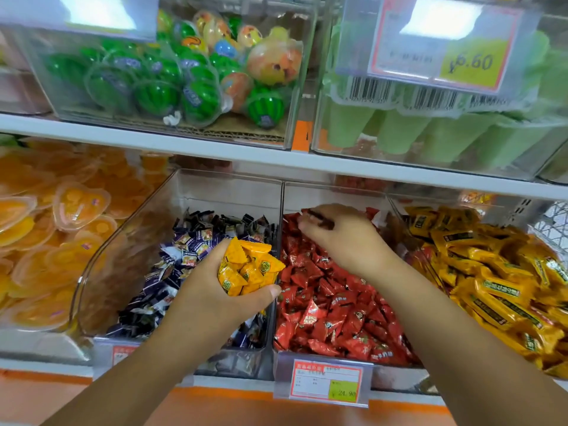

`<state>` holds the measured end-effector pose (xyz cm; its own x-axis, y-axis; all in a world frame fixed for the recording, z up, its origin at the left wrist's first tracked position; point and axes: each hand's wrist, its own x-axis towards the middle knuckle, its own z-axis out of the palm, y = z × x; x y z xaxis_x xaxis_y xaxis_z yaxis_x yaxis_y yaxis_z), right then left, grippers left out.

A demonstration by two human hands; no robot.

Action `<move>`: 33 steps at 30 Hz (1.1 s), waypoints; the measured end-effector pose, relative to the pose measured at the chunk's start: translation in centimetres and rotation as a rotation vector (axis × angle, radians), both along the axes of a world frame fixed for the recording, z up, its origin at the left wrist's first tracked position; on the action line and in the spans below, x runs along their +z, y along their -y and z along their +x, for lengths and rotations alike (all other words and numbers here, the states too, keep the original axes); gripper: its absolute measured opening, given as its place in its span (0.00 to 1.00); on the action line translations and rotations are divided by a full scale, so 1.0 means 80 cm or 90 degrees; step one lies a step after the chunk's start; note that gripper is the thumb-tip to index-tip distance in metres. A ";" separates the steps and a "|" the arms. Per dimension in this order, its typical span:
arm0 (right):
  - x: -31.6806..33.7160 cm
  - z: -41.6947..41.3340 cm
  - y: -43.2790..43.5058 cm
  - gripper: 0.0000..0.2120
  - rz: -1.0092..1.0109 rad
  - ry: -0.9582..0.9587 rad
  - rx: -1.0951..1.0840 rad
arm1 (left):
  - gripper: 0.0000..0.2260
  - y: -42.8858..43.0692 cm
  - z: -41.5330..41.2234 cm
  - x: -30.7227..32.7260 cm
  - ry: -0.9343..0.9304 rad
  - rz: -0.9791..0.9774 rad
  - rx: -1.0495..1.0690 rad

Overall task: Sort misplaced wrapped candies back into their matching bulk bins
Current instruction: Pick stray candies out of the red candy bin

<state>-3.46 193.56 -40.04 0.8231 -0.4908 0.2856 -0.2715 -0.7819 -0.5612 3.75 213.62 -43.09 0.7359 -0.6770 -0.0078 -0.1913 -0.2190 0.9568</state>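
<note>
On the lower shelf row, four clear bins sit side by side: orange jelly cups (pixel 61 216) far left, then purple bin (pixel 129 247), red bin (pixel 332 193), yellow bin (pixel 436 199). Left hand (pixel 212 290) is above the purple bin's right edge, next to the divider with the red bin. Its fingers and thumb are clenched round a handful of yellow candies (pixel 249 269), green round logos visible on the wrappers. Same colour as the yellow stock (pixel 491 290) in the yellow bin, but that bin is well apart, with the red bin between. Below the hand: purple candies (pixel 172 272). Right hand (pixel 344 238) is over the rear of the red bin, palm down, fingers curled and pinching a small dark wrapper (pixel 321 219). It's blurred, so I can't tell which sort it is. Red candies (pixel 332 305) fill the bin under that hand, no strays visible in the near part. Price tag (pixel 327 382) is clipped to the red bin's front. Upper shelf (pixel 215 149) carries a bin of watermelon jellies (pixel 159 87) and a bin of green cups (pixel 399 130) with a 6.60 tag (pixel 445 47) on it.
</note>
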 end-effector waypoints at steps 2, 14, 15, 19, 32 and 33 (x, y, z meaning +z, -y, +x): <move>0.013 0.006 -0.013 0.12 0.076 0.048 0.019 | 0.28 -0.001 0.000 0.000 -0.004 -0.002 -0.007; 0.014 -0.040 0.021 0.48 -0.008 -0.645 -0.071 | 0.24 -0.005 0.001 -0.003 0.012 -0.006 -0.040; 0.001 -0.036 0.020 0.51 0.007 -0.657 -0.083 | 0.20 -0.004 0.000 -0.003 0.014 -0.009 -0.046; -0.039 -0.013 0.017 0.51 -0.064 -0.645 -0.129 | 0.16 -0.005 -0.001 -0.001 0.018 -0.015 -0.050; -0.063 -0.024 0.028 0.38 -0.015 -0.487 -0.147 | 0.38 -0.005 0.002 -0.006 0.041 0.035 0.005; -0.062 -0.027 0.028 0.36 -0.013 -0.461 -0.148 | 0.37 -0.004 0.000 -0.005 0.039 0.036 0.007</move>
